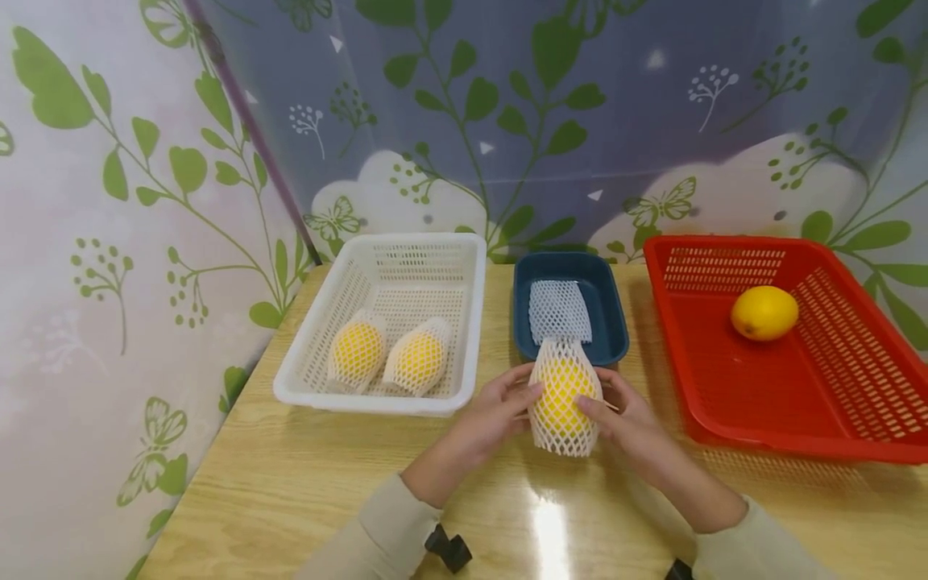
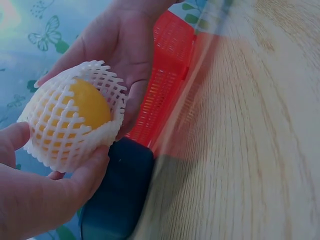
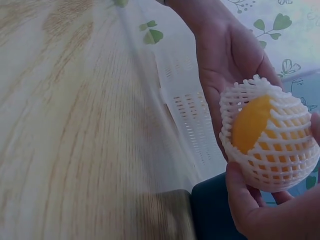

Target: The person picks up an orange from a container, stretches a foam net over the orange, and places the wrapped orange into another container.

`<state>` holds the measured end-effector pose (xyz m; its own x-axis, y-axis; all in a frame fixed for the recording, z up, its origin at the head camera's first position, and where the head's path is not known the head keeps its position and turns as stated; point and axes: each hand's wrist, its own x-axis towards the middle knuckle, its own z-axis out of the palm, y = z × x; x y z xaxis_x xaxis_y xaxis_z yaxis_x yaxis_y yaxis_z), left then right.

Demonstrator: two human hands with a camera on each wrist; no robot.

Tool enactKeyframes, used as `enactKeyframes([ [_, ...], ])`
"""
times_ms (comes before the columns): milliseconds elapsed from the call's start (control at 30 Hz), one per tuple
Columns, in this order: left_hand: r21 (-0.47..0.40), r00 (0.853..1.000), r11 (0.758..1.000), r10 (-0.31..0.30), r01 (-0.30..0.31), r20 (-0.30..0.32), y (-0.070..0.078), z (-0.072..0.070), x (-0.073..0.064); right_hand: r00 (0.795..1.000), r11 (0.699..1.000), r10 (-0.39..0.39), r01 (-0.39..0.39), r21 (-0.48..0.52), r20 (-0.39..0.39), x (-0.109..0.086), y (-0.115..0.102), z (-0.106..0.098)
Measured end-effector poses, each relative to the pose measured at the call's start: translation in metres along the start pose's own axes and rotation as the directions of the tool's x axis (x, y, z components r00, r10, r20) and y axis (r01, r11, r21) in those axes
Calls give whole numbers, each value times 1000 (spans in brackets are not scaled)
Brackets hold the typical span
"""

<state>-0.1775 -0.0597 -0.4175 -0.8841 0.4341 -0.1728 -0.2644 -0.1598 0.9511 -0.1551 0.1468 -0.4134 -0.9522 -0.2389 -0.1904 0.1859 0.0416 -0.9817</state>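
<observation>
A lemon in a white foam net sleeve (image 1: 567,399) is held up between both hands, in front of the blue tray. My left hand (image 1: 503,407) grips it from the left, thumb on the near side; my right hand (image 1: 632,415) grips the other side likewise. Through the sleeve's open end, bare yellow peel of the lemon (image 2: 92,105) shows in the left wrist view. The right wrist view shows the same sleeved lemon (image 3: 272,137) between the fingers. Just beyond it, a flat foam net sleeve (image 1: 558,310) lies in the blue tray (image 1: 612,314).
On the left stands a white basket (image 1: 377,403) with two sleeved lemons (image 1: 358,352) in it. A red basket (image 1: 710,387) on the right holds one bare lemon (image 1: 764,312). All stand on a wooden table (image 1: 290,483) against a patterned curtain (image 1: 435,121).
</observation>
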Motion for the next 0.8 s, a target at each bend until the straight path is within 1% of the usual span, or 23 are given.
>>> enactKeyframes([
  [133,19,1000,1000,6,-5,-14,4,-1,-1,1000,1000,4,-4,10,10,1,-2,0],
  [233,39,1000,999,1,0,-24,5,0,-1,1000,999,0,-1,54,26,1,-2,0],
  [300,63,999,998,5,-3,-36,5,1,0,999,995,-19,14,95,47,1,-2,0],
  [400,90,997,996,8,-1,-74,4,6,2,993,986,-65,48,158,102,1,2,-2],
  [533,107,992,994,-5,18,-127,3,14,4,974,967,-111,60,246,198,3,7,-4],
  [633,101,987,995,-4,20,-159,1,20,5,957,944,-146,59,325,249,6,10,-4],
  [700,95,984,995,6,11,-181,-1,23,7,950,924,-167,58,378,264,8,12,-3],
  [800,91,979,996,15,4,-204,-4,24,7,949,901,-177,49,431,262,9,16,-1],
])
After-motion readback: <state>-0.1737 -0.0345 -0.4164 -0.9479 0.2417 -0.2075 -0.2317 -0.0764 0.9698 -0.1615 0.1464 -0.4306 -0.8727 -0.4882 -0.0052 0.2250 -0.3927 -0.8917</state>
